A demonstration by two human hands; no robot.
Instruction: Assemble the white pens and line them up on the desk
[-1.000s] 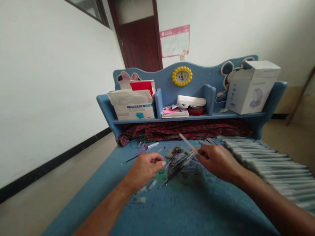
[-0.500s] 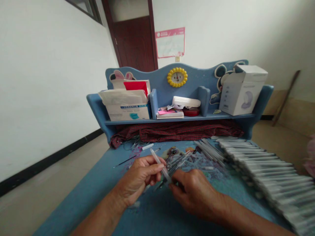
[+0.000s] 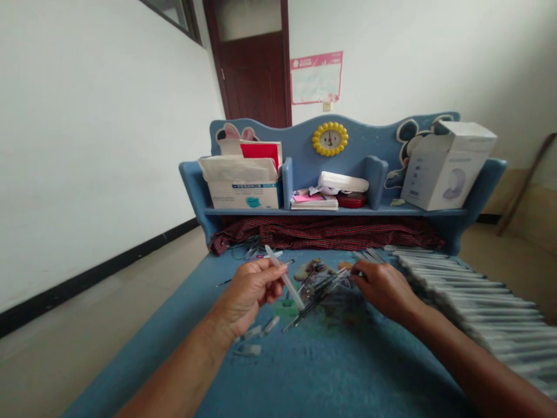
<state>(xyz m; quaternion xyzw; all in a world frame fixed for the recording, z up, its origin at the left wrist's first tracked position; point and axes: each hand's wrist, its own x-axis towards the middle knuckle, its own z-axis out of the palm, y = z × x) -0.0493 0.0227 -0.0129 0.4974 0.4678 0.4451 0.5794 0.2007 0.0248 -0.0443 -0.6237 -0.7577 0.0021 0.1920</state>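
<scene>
My left hand (image 3: 257, 290) is closed in a pinch round a translucent white pen barrel (image 3: 285, 278), which slants down to the right. Beneath the barrel's lower end lies a loose heap of thin pen refills (image 3: 317, 295) with dark tips. At the right end of that heap is my right hand (image 3: 383, 287), its thumb and fingers drawn together; whatever they grip is too small to make out. Partly hidden behind it are several clear tubes (image 3: 369, 255). Small clear pen caps (image 3: 250, 350) lie on the blue table (image 3: 339, 371), below my left hand.
A long row of white pens (image 3: 474, 302) covers the right side. Along the back, a blue shelf (image 3: 357, 213) carries a mask box (image 3: 243, 196), booklets (image 3: 314, 203) and a white carton (image 3: 446, 171). Checked cloth (image 3: 326, 233) is stuffed beneath it.
My right hand has moved away from the barrel's lower end, up and right to the far end of the refills. My left hand keeps hold of the barrel. The view has shifted slightly left.
</scene>
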